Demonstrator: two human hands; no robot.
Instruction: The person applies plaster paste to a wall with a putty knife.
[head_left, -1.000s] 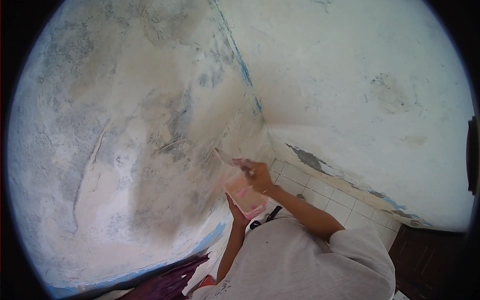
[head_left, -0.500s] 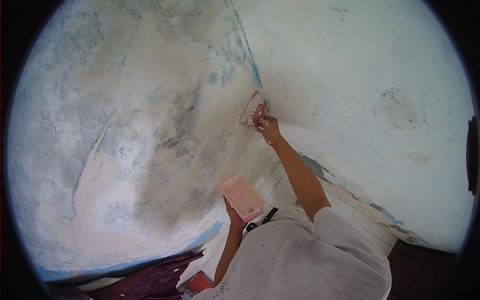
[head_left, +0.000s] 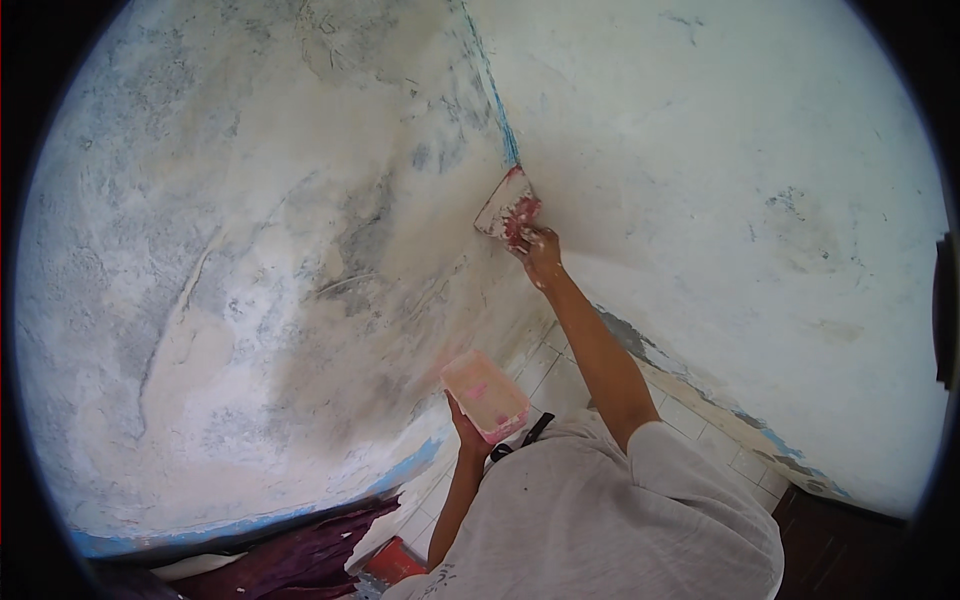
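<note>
Here, listed by item. Right hand (head_left: 541, 256): reaches up and away from the body, wrist nearly in line with the forearm (head_left: 605, 350), grips the scraper from below. Left hand (head_left: 467, 425): hangs lower, near the waist, supports the tub from its left and lower side, grips it.

Scraper (head_left: 508, 205): sits at the meeting of two walls, beneath the end of a blue strip (head_left: 500, 115). Points its broad, red-stained blade up and to the left; slants the blade edge from upper right to lower left, with the upper tip at the corner line. Appears to lie against the left wall (head_left: 330, 200); handle mostly hidden in the grasp.

Tub (head_left: 484, 395): rectangular, pink, with pale paste inside; turns its top upward, long axis from upper left to lower right.

Surroundings: right wall (head_left: 740, 180), pale, with a broken grey patch (head_left: 622, 330) near its foot; white floor tiles (head_left: 540, 365), partly covered by forearm and grey shirt (head_left: 600, 510); black strap (head_left: 537, 430) beside the tub; purple cloth (head_left: 290, 562) and red container (head_left: 397, 562) at lower left.
</note>
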